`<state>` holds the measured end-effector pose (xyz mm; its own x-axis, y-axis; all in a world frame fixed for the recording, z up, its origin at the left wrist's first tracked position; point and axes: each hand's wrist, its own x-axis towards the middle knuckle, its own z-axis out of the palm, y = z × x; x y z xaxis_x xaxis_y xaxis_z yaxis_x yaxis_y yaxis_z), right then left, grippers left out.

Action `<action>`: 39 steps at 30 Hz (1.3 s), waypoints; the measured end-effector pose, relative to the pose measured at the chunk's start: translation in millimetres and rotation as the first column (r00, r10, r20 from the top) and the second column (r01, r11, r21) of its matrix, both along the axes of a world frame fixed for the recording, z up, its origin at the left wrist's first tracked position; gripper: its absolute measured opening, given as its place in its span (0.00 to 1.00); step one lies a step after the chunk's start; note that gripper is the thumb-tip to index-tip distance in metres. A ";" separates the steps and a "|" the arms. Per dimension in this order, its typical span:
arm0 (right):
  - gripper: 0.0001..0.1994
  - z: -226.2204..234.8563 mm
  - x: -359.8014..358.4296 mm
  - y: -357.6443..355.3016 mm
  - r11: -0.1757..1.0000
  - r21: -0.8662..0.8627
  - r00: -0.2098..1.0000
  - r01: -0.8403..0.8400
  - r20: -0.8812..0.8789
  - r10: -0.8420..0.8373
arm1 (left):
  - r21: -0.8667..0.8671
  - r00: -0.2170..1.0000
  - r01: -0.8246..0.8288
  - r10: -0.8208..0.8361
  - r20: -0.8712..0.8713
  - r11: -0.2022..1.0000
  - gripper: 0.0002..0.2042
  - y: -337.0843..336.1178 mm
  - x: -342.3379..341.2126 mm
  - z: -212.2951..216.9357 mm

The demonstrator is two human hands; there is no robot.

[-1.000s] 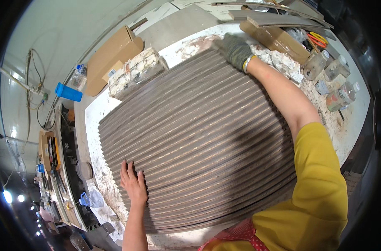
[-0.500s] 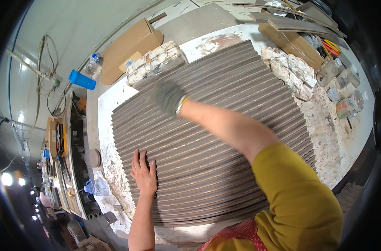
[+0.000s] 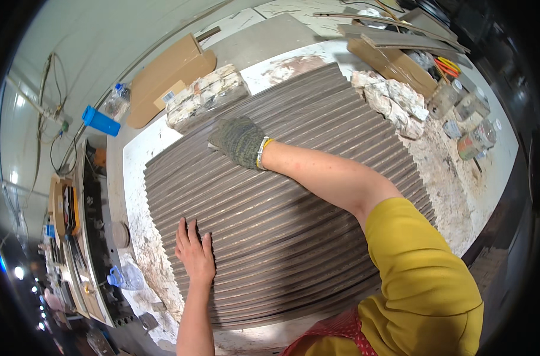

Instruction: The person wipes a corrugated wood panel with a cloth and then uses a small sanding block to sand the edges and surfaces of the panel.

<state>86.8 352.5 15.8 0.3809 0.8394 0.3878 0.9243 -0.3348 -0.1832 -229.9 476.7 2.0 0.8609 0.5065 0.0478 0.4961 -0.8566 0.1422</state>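
Note:
A broad layer of grey-brown ribbed strips (image 3: 317, 249) lies side by side on a white table in front of me. My left hand (image 3: 197, 255), bare, rests flat on the strips near their left edge, fingers stretched out. My right hand (image 3: 240, 141) wears a dark grey knit glove and presses on the far left part of the strips. Its fingers are curled closed, and a small pale edge shows at the fingertips. The glove hides the rest of whatever it holds.
Behind the strips sit a stained, whitish block (image 3: 207, 98) and a cardboard box (image 3: 169, 77). A blue bottle (image 3: 101, 121) stands at the far left. Crumpled stained cloth (image 3: 391, 104) and several clear bottles (image 3: 478, 140) line the right side. A clear jug (image 3: 126, 277) lies left.
The right hand, blurred before, now shows sharply at nearly the same place on the strips. My left hand stays flat on them. The whole view has shifted slightly.

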 end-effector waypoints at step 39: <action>0.10 4.2 -40.7 90.0 0.969 0.132 0.978 0.208 0.003 -0.211 | -0.273 0.884 0.339 -0.205 0.420 0.900 0.33 58.2 -33.7 15.8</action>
